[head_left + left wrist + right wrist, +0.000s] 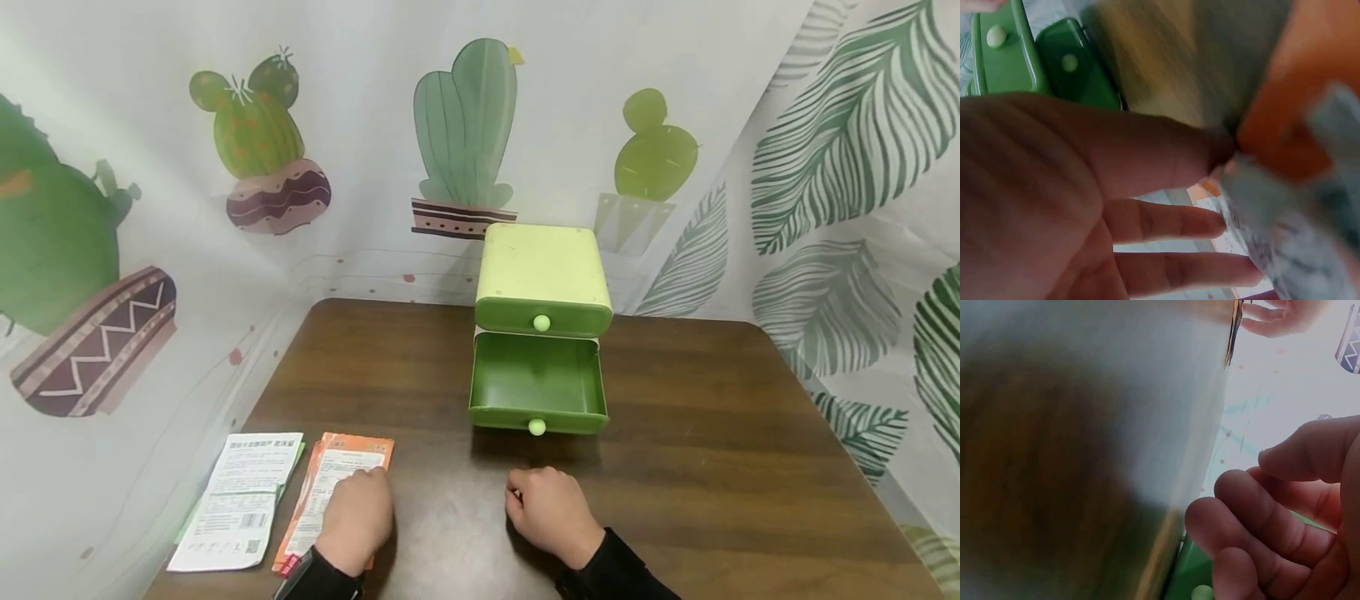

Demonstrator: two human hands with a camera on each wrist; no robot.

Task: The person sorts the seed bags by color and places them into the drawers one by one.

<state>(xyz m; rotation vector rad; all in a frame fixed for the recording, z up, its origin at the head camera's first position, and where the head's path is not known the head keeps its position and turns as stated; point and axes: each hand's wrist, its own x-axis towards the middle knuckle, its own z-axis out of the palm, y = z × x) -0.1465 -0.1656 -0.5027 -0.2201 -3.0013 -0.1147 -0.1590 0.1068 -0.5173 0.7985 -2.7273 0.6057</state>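
Observation:
My left hand (358, 510) lies over the right side of an orange packet (351, 443) that has a white printed label. In the left wrist view, the thumb (1166, 153) and fingers pinch the edge of this orange packet (1291, 119), and its pale printed surface looks crinkled. My right hand (551, 510) rests near the table, its fingers loosely curled around nothing, as the right wrist view shows. Beyond it stands a green two-drawer box (543, 262). Its upper drawer (502, 317) is closed. The lower drawer (536, 375) is pulled out and its inside is bare.
Left of the orange packets lies a stack of white printed packets (236, 500) with green edges showing beneath. Everything stands on a brown wooden table (697, 467). A cloth (360, 100) printed with cacti and leaves hangs behind and along the sides.

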